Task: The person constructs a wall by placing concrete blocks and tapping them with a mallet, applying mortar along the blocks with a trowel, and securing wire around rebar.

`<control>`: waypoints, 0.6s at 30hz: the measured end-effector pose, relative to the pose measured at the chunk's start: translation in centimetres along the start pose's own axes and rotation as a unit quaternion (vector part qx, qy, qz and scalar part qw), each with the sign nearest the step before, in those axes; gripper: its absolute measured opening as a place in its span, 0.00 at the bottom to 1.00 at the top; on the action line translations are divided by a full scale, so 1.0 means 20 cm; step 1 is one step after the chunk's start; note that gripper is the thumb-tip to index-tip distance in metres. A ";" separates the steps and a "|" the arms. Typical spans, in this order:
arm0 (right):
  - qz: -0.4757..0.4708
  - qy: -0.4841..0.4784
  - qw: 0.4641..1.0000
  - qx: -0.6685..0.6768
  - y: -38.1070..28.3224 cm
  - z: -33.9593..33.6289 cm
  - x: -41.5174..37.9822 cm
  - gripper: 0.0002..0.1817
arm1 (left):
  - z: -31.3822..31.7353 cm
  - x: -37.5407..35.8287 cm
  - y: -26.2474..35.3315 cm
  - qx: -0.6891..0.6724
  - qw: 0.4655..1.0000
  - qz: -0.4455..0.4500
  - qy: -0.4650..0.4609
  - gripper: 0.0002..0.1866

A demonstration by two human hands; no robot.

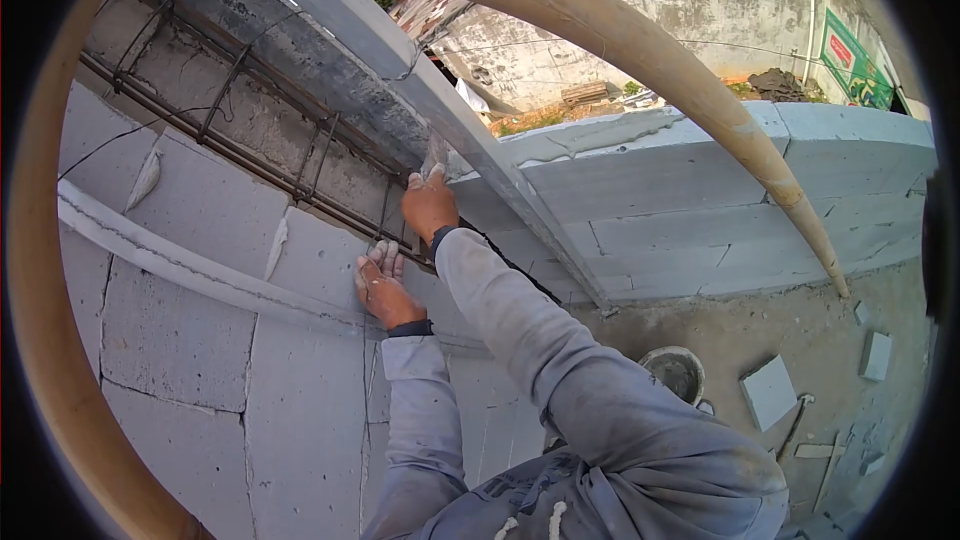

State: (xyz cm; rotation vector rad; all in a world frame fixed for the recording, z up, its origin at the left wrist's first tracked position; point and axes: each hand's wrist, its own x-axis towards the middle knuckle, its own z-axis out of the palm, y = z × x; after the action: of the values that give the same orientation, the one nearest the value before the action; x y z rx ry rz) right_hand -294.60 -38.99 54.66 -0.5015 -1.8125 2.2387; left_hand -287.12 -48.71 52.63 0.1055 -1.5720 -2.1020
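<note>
My left hand is at the lower end of the rebar cage, its fingers bent against the bars at the top of the block wall. Just above and to the right, my right hand is closed beside the grey upright board. A thin, pale, dusty piece sticks up from its fingers; what it is I cannot make out. The cage lies in a gap between the block wall and a rough grey concrete face.
Bamboo poles arch across the top right and left side. A second block wall stands right. On the floor are a bucket, a block piece and a hammer-like tool.
</note>
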 end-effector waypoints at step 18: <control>-0.084 -0.025 0.995 -0.055 -0.12 0.00 -0.10 0.33 | -0.07 0.01 -0.04 0.060 0.998 -0.003 0.012 0.16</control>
State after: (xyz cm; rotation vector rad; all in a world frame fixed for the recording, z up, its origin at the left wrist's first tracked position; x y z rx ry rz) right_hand -292.84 -39.25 57.24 -0.3020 -1.9327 2.0673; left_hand -287.09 -49.90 51.55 0.1760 -1.6839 -2.0032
